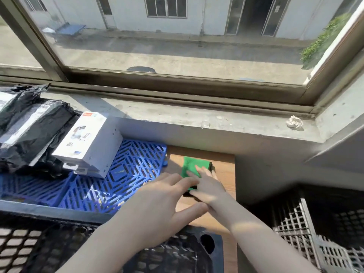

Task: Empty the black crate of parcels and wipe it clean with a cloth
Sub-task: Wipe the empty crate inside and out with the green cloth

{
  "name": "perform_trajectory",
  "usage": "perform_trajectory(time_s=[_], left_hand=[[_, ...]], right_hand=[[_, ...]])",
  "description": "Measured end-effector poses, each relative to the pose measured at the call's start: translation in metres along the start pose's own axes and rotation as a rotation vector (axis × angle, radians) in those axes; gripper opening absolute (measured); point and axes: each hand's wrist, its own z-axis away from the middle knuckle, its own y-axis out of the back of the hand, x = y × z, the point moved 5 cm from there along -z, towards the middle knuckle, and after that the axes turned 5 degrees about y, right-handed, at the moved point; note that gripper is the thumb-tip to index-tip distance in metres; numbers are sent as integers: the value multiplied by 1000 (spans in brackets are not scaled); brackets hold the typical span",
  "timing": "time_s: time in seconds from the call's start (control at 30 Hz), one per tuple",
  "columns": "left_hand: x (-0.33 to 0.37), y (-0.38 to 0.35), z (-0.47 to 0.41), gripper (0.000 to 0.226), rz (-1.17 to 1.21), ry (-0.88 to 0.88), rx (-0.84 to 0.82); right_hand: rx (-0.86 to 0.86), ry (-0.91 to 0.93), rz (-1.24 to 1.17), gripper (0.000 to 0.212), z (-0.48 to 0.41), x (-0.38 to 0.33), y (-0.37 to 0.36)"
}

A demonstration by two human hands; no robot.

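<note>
At the far left, on a blue lattice pallet [128, 168], black-wrapped parcels [29, 131] are stacked, and white boxes [88, 138] are leaned against them, tilted. Along the bottom left edge, the black crate [49, 243] is seen in part: only its meshed wall and grey rim are shown, and what it holds cannot be told. Its near corner is crossed by the left forearm. The left hand [165, 205] is held flat and open above the wooden tabletop [224, 168], its fingers stretched toward the green cloth [190, 166]; whether the fingertips touch it cannot be told. The cloth is laid folded on the tabletop, just beside the pallet's right edge, with a dark layer shown under its near end. The right hand [208, 188] is rested on the cloth's near half, fingers spread and nearly straight, nothing being gripped. Farther right, a crumpled paper [294, 122] is seen on the concrete window sill [177, 115]. At the right edge, a second dark meshed crate [325, 223] is set below the tabletop's level.
</note>
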Motion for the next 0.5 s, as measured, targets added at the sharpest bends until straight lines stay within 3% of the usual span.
perform_trajectory(time_s=[0.17, 0.33, 0.43, 0.5], left_hand=[[-1, -2, 0, 81, 5, 2, -12], [-3, -4, 0, 77, 9, 4, -22], [-3, -5, 0, 78, 10, 1, -18], [-3, -5, 0, 77, 18, 1, -23]], right_hand=[[14, -32, 23, 68, -5, 0, -15], [97, -59, 17, 42, 7, -8, -8], [56, 4, 62, 37, 10, -7, -19], [17, -19, -32, 34, 19, -7, -11]])
